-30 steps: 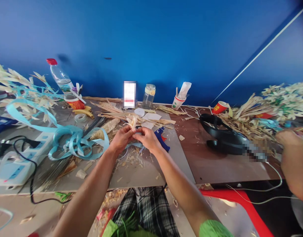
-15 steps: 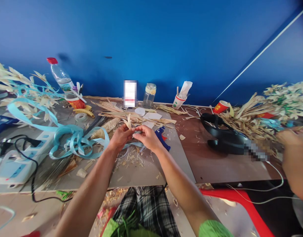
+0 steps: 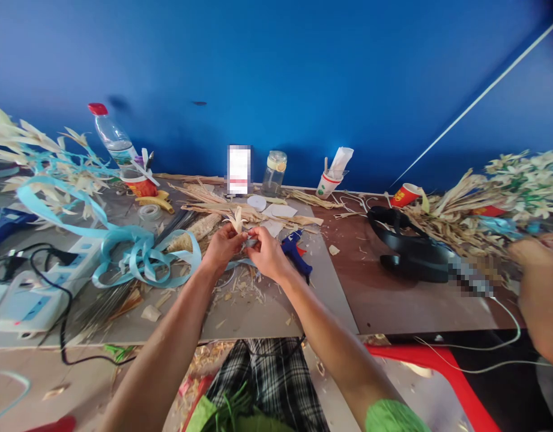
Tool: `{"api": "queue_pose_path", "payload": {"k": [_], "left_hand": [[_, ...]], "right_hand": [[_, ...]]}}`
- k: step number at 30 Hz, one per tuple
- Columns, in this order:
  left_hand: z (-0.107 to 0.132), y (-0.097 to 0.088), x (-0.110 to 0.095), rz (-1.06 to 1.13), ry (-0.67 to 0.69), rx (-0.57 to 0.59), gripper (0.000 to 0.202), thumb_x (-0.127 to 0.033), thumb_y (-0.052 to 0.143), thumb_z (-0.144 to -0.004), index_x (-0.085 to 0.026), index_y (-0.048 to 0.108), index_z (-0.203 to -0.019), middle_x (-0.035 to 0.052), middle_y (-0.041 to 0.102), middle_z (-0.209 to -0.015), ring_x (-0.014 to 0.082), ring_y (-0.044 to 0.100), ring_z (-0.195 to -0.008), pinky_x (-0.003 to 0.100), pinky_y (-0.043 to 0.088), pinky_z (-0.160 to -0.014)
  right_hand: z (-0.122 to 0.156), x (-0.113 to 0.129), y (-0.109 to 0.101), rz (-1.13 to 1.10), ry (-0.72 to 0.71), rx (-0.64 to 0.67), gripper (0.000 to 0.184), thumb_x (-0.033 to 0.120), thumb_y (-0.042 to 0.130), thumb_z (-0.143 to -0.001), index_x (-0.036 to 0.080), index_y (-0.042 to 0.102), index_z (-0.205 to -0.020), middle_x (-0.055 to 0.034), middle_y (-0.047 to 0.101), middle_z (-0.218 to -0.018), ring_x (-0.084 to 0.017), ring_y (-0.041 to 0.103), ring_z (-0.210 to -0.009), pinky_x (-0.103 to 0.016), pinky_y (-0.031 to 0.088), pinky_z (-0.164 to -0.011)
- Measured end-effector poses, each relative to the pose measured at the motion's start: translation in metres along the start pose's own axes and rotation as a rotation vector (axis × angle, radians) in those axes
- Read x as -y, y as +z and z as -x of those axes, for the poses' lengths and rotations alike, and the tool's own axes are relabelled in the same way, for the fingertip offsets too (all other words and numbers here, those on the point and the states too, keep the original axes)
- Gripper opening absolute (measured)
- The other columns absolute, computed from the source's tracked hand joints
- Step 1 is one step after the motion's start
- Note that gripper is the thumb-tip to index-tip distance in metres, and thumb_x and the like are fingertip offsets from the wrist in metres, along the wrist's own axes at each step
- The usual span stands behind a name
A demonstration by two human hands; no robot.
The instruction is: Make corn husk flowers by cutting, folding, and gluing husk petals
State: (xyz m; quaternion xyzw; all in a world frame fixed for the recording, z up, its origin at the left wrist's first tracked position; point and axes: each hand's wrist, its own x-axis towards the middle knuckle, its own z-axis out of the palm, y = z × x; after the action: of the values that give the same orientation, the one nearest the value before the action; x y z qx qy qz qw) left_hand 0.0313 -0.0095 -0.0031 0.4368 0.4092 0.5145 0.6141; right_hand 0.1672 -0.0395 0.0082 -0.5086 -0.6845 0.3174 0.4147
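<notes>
Bright, diffuse light leaves soft shadows low on the blue wall (image 3: 276, 72); edges stretch and blur; the white screen (image 3: 239, 165) looks pixelated.

The lower end of the pale flower (image 3: 237, 222) is hidden by the person's left hand (image 3: 223, 246). Well right of the flower, a co-worker's hand (image 3: 536, 259) is blurred and cut off; behind the flower, a screen (image 3: 239, 169) is pixelated.

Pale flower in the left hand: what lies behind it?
Behind the flower, dried strips lie on the table. The flower covers part of them; the left hand hides the flower's base and whatever is directly behind it.
</notes>
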Motion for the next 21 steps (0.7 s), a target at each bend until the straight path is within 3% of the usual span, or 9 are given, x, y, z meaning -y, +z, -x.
{"api": "queue_pose_path", "payload": {"k": [5,12,14,17,21], "left_hand": [[0.002,0.000,-0.003,0.050,-0.009,0.042,0.036,-0.034,0.080,-0.057,-0.014,0.057,-0.077,-0.0026,0.058,-0.062,0.0033,0.041,-0.044,0.018,0.025,-0.042],[0.004,0.001,-0.006,0.076,-0.024,0.040,0.037,-0.034,0.081,-0.057,-0.014,0.058,-0.079,-0.0012,0.060,-0.066,0.0052,0.047,-0.049,0.018,0.029,-0.045],[0.004,0.002,-0.007,0.077,-0.020,0.038,0.036,-0.033,0.079,-0.059,-0.015,0.058,-0.081,-0.0004,0.061,-0.068,0.0065,0.050,-0.052,0.019,0.032,-0.047],[0.005,0.002,-0.007,0.051,-0.008,0.027,0.034,-0.033,0.079,-0.059,-0.015,0.057,-0.079,-0.0021,0.059,-0.064,0.0057,0.047,-0.049,0.019,0.030,-0.045],[0.006,0.005,-0.006,-0.029,0.011,0.020,0.033,-0.034,0.078,-0.059,-0.015,0.055,-0.075,-0.0027,0.057,-0.062,0.0076,0.049,-0.050,0.019,0.031,-0.045]], "right_hand": [[0.001,0.002,-0.002,0.045,-0.102,0.011,0.031,0.012,0.052,-0.074,0.019,0.049,-0.104,-0.0065,0.063,-0.093,-0.015,0.058,-0.072,-0.028,0.045,-0.070],[0.001,0.006,-0.006,-0.075,-0.102,0.033,0.029,0.016,0.055,-0.071,0.019,0.049,-0.099,-0.0055,0.061,-0.095,-0.013,0.056,-0.071,-0.029,0.046,-0.073],[-0.002,0.007,-0.006,-0.219,-0.039,0.045,0.030,0.020,0.059,-0.068,0.019,0.050,-0.097,-0.0041,0.061,-0.093,-0.011,0.054,-0.067,-0.027,0.046,-0.068],[-0.006,0.004,-0.005,-0.423,0.163,0.037,0.024,0.029,0.061,-0.069,0.018,0.053,-0.089,0.0004,0.060,-0.075,-0.010,0.051,-0.058,-0.023,0.043,-0.056],[-0.010,0.000,-0.006,-0.493,0.343,0.015,0.014,0.031,0.057,-0.072,0.018,0.057,-0.077,0.0035,0.055,-0.057,-0.008,0.045,-0.047,-0.020,0.035,-0.046]]}}
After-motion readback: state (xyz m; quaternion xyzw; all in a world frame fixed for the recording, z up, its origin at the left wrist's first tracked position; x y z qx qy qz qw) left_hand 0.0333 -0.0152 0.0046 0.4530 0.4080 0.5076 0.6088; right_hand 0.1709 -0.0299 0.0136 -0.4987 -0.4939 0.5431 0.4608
